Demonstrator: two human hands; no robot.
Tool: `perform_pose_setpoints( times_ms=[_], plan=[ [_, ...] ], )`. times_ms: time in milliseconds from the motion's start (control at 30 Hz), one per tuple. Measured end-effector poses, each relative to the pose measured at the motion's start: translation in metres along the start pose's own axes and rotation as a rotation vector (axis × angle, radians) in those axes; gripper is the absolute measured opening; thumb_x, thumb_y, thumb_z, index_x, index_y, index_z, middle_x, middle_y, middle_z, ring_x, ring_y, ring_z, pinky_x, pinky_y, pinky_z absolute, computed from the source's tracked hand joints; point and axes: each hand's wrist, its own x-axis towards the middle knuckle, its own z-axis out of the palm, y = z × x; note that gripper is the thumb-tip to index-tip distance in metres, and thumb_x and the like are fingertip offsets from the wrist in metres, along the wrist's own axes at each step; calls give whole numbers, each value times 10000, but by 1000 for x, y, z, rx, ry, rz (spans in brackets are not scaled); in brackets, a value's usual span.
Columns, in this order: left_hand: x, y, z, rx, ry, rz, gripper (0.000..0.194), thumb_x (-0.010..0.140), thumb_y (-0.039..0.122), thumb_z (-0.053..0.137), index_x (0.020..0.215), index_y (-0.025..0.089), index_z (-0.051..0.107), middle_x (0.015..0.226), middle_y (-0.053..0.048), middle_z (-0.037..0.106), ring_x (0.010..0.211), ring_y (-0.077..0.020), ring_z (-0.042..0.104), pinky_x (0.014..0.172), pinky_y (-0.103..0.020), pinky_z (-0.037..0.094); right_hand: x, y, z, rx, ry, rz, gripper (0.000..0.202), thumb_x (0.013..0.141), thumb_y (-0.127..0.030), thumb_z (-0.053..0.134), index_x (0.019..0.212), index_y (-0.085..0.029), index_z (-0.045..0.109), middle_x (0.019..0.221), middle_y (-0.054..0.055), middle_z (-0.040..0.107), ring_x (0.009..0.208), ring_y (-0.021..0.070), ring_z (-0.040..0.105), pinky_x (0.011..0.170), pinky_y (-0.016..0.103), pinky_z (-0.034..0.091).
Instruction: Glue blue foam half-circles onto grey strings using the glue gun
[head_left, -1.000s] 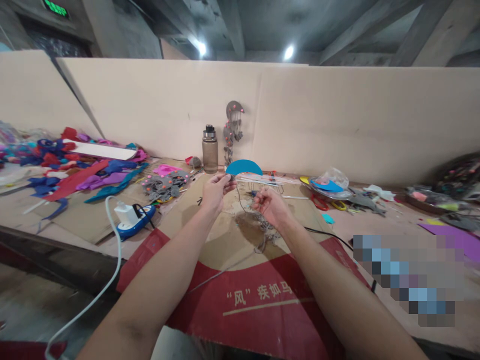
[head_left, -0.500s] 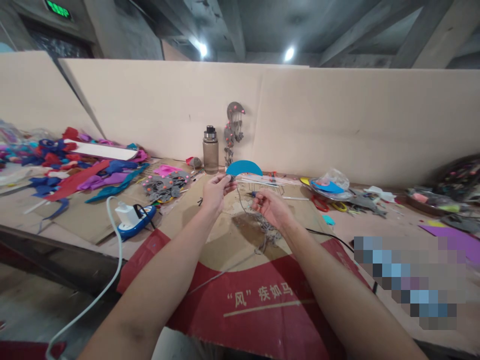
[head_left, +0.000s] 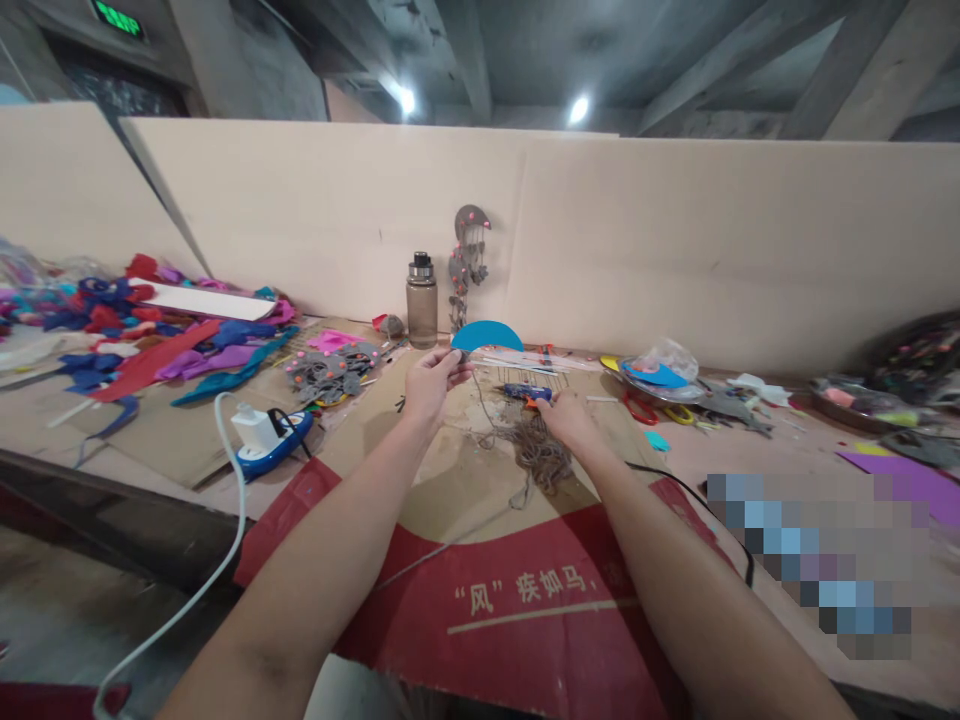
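My left hand [head_left: 435, 388] is closed in a pinch on a small dark grey piece [head_left: 463, 356], mostly hidden by the fingertips. A grey strand of yarn [head_left: 481, 395] hangs down from it. My right hand [head_left: 568, 418] has its fingers closed at the orange trigger end of a blue glue gun [head_left: 517, 391], which points left. Just below the gun, a tangled bundle of grey-brown yarn [head_left: 541, 455] lies on the cardboard [head_left: 450, 470]. A blue half-round piece [head_left: 487, 336] shows beyond my left hand.
A water bottle [head_left: 421, 305] stands near the back panel, beside a hanging grey moon ornament [head_left: 471, 218]. Grey felt pieces [head_left: 334, 372] and a blue power strip [head_left: 274, 452] are on the left. Red scissors [head_left: 640, 407] and a plate [head_left: 660, 385] lie right. A black cord [head_left: 697, 485] crosses there.
My right hand has moved right and slightly down, now at the glue gun's trigger end. The gun and yarn bundle show more fully. My left hand stays put.
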Motion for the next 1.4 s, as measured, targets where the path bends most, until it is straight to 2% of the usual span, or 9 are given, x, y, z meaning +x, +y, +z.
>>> perform_pose_setpoints(
  times_ms=[100,233,433,567,667,767,967,1233,1400],
  plan=[
    [0,-2,0,14,13,4,117,733,206,697,767,108,641,705,-41,663,623,-104,637,665,-247,515,-1,3,7,-322,-84,61,324,752,-372,611,919,-100,668,1030,275,638,1059,363,582,866,456,418],
    [-1,-7,2,12,-1,-31,101,735,196,694,764,113,644,692,-27,656,615,-99,632,659,-247,520,6,6,15,-375,-196,80,219,737,-243,575,891,-139,692,935,215,687,925,311,652,788,402,455],
    [1,-11,2,22,-4,-43,96,742,200,685,747,117,636,679,-24,654,619,-105,645,636,-237,519,21,14,9,-64,-82,206,87,675,-287,603,636,-209,608,675,139,637,781,322,640,681,418,453],
    [3,-13,-1,0,-12,-35,114,728,211,696,750,115,638,681,-22,655,607,-104,646,630,-236,527,19,7,-3,322,2,283,72,652,-294,579,664,-239,535,581,68,567,669,277,608,617,399,447],
    [4,-14,-3,-7,-10,-41,114,718,207,702,742,114,639,670,-19,655,596,-101,644,625,-230,530,12,-3,-8,569,-56,264,144,630,-280,565,754,-259,494,605,21,564,572,214,566,526,347,427],
    [5,-14,-4,-14,7,-47,107,720,199,696,747,110,643,672,-24,664,603,-103,652,625,-222,529,6,-12,-9,671,-69,243,187,622,-252,555,792,-260,478,631,4,559,528,170,523,481,305,412],
    [8,-16,-8,-14,25,-61,114,728,210,692,754,108,648,675,-45,680,603,-107,650,638,-234,528,-1,-26,-16,925,-59,141,309,581,-201,598,881,-232,527,867,11,628,628,133,580,520,260,489],
    [12,-17,-11,-12,43,-59,96,733,194,694,752,108,655,670,-39,673,587,-105,641,624,-233,524,-11,-41,-24,1000,-99,-47,249,631,-227,623,861,-231,526,640,-62,545,495,92,468,417,207,373],
    [12,-17,-10,-13,67,-66,75,757,171,671,756,99,648,693,-46,668,617,-114,645,682,-273,532,-26,-54,-31,898,-157,-174,177,748,-317,592,900,-245,537,675,-50,543,505,95,439,457,226,389]
  ],
)
